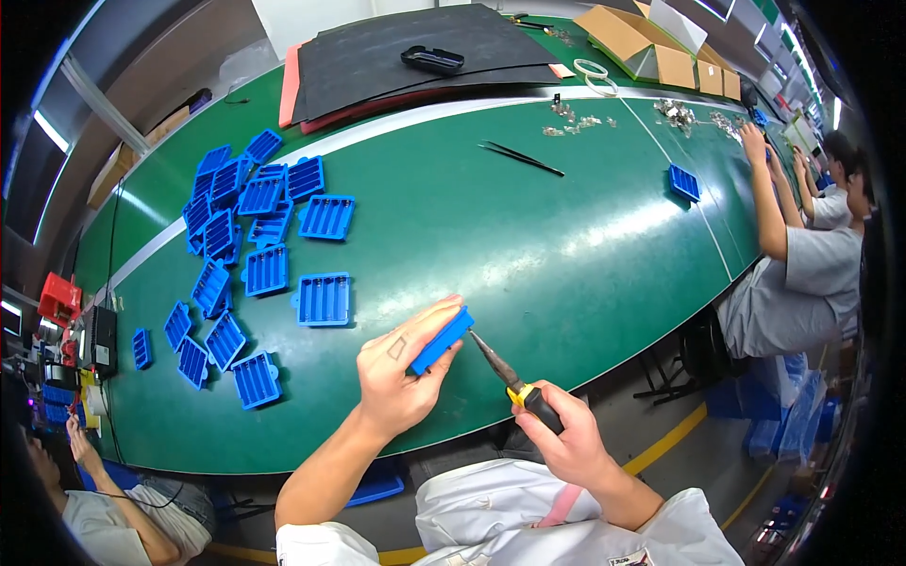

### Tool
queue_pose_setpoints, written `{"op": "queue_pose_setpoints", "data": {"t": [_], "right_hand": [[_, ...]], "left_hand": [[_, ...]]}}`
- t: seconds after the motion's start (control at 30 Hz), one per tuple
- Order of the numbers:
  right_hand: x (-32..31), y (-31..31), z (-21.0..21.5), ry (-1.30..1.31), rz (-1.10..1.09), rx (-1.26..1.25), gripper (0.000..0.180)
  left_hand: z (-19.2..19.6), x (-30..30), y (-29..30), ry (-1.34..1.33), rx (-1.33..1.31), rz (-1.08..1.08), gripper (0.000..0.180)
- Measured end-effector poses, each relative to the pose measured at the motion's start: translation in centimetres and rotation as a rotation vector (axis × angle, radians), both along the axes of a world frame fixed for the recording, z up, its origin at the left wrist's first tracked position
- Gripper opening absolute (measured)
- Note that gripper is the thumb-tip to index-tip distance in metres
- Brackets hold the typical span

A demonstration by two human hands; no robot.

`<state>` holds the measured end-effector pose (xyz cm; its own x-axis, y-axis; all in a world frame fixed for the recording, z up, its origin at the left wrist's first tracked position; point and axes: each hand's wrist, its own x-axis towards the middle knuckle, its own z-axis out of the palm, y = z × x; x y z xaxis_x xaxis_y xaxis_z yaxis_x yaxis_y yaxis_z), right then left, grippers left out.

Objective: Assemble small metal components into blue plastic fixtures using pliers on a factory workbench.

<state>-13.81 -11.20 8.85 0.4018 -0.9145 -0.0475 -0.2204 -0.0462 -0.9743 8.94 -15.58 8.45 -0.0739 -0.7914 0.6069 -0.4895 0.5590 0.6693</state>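
Observation:
My left hand [401, 370] grips a blue plastic battery holder [442, 341], tilted on edge above the near side of the green table. My right hand [569, 434] is closed around the black and yellow handles of long-nose pliers [510, 375]. The pliers' tip points up and left, at or very near the right end of the holder; whether it touches, I cannot tell. The inside of that holder faces away from view. To the left lie several more blue battery holders [324, 300], some heaped together, with slots and small metal contacts showing.
Black tweezers [522, 158] lie mid-table. One blue holder [684, 183] sits at the right, near small metal parts [675, 114]. Black sheets [377, 66] carry a black tray [432, 60] at the back, beside a cardboard box [642, 47]. Co-workers [797, 245] sit at right and lower left.

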Motion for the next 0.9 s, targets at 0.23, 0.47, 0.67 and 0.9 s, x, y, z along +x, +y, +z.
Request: {"op": "queue_pose_setpoints", "data": {"t": [0.23,0.47,0.67,0.9], "right_hand": [[-0.8,0.7,-0.9,-0.075,0.011,0.06,0.018],[0.1,0.6,-0.4,-0.068,0.045,-0.016,0.015],[0.3,0.5,-0.5,-0.058,0.028,-0.012,0.016],[0.3,0.5,-0.5,-0.058,0.018,-0.004,0.017]], "left_hand": [[-0.1,-0.4,-0.4,-0.009,0.002,0.027,0.038],[-0.3,-0.2,-0.5,-0.04,-0.031,0.015,0.041],[-0.6,-0.2,-0.3,-0.044,-0.026,0.0,0.042],[-0.5,-0.2,-0.4,-0.038,-0.022,-0.012,0.042]]}}
